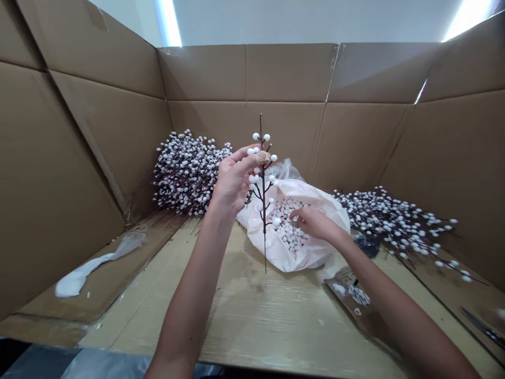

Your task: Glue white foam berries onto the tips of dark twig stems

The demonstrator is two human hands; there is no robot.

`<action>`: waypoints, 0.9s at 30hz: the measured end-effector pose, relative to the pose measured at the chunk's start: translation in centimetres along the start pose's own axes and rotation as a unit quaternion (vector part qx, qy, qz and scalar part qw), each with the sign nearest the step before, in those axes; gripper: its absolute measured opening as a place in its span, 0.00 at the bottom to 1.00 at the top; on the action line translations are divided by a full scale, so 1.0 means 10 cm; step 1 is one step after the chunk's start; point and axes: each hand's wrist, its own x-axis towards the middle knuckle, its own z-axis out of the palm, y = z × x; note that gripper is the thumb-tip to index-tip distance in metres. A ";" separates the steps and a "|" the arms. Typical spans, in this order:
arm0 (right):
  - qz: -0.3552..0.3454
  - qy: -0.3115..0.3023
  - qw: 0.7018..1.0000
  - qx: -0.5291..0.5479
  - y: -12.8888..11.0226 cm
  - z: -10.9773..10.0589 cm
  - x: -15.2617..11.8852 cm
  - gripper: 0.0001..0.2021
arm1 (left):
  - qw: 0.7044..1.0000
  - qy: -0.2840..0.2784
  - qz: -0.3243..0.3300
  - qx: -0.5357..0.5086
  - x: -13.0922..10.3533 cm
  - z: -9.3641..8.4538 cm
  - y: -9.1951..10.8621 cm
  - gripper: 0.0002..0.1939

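Observation:
My left hand (234, 179) pinches a dark brown stem (264, 216) near its top, holding it upright in front of me. White berries sit on the ends of several of its twigs, and a tan wrapping covers one of my left fingertips. A pale plastic bag (311, 260) lies open behind the stem, filled with loose white berries (294, 239). Over the berries, at the bag's right side, is my right hand (313, 221), its fingers curled together; whether a berry is between them is too small to make out.
Bunched berry stems (187, 173) lie at the back left, with another pile (394, 216) at the right. Cardboard walls (244, 73) enclose the table (252, 326). A white plastic pouch (74, 280) lies left; scissors (483, 326) and a cardboard piece (351, 300) lie right.

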 end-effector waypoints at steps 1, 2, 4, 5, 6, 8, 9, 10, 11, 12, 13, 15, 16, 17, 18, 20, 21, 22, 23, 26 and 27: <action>0.001 -0.010 1.000 0.000 -0.01 0.07 0.02 0.14 | 1.000 -0.003 -0.005 0.004 -0.01 0.00 0.00 0.09; -0.001 -0.022 1.000 -0.006 -0.01 0.13 0.04 0.15 | 1.000 -0.006 -0.010 0.008 -0.02 0.01 0.01 0.09; 0.001 -0.043 0.999 -0.022 -0.01 0.24 0.07 0.16 | 1.000 -0.012 -0.016 0.014 -0.04 0.02 0.02 0.08; 0.005 -0.049 0.998 -0.030 0.00 0.29 0.09 0.16 | 1.000 -0.015 -0.018 0.017 -0.04 0.03 0.02 0.08; 0.010 -0.054 0.998 -0.038 0.02 0.32 0.10 0.16 | 0.999 -0.017 -0.019 0.020 -0.05 0.03 0.03 0.08; 0.018 -0.061 0.997 -0.052 0.04 0.36 0.11 0.15 | 0.999 -0.019 -0.021 0.027 -0.07 0.05 0.03 0.08; 0.019 -0.064 0.996 -0.057 0.05 0.37 0.12 0.14 | 0.999 -0.020 -0.022 0.030 -0.08 0.06 0.03 0.08; 0.019 -0.065 0.996 -0.061 0.05 0.37 0.12 0.12 | 0.999 -0.022 -0.023 0.031 -0.08 0.06 0.03 0.08; 0.019 -0.065 0.996 -0.063 0.05 0.36 0.12 0.11 | 0.999 -0.026 -0.023 0.031 -0.08 0.07 0.03 0.08; 0.019 -0.064 0.996 -0.065 0.05 0.36 0.11 0.10 | 0.999 -0.030 -0.022 0.030 -0.09 0.07 0.02 0.08; 0.020 -0.063 0.996 -0.066 0.04 0.35 0.11 0.09 | 0.999 -0.035 -0.020 0.029 -0.09 0.07 0.02 0.08; 0.026 -0.063 0.995 -0.067 0.04 0.34 0.11 0.07 | 0.998 -0.044 -0.016 0.029 -0.08 0.07 0.01 0.09; 0.032 -0.066 0.995 -0.068 0.04 0.35 0.11 0.06 | 0.998 -0.048 -0.015 0.032 -0.08 0.07 0.00 0.08; 0.038 -0.070 0.994 -0.069 0.05 0.36 0.12 0.04 | 0.998 -0.052 -0.015 0.036 -0.08 0.07 0.00 0.08; 0.043 -0.074 0.994 -0.069 0.05 0.37 0.12 0.02 | 0.998 -0.054 -0.016 0.038 -0.08 0.07 -0.01 0.08; 0.045 -0.076 0.994 -0.064 0.07 0.41 0.13 0.02 | 0.997 -0.059 -0.020 0.037 -0.08 0.09 -0.02 0.08; 0.043 -0.074 0.995 -0.059 0.08 0.43 0.14 0.02 | 0.997 -0.062 -0.022 0.034 -0.09 0.09 -0.02 0.08; 0.040 -0.070 0.995 -0.052 0.09 0.46 0.15 0.02 | 0.997 -0.064 -0.024 0.032 -0.09 0.10 -0.03 0.08; 0.039 -0.066 0.996 -0.044 0.10 0.48 0.16 0.02 | 0.997 -0.064 -0.026 0.032 -0.09 0.11 -0.04 0.08; 0.038 -0.053 0.998 -0.010 0.11 0.51 0.17 0.04 | 0.997 -0.063 -0.026 0.039 -0.09 0.12 -0.05 0.09; 0.038 -0.046 0.998 0.005 0.11 0.51 0.17 0.05 | 0.997 -0.062 -0.027 0.041 -0.09 0.12 -0.06 0.10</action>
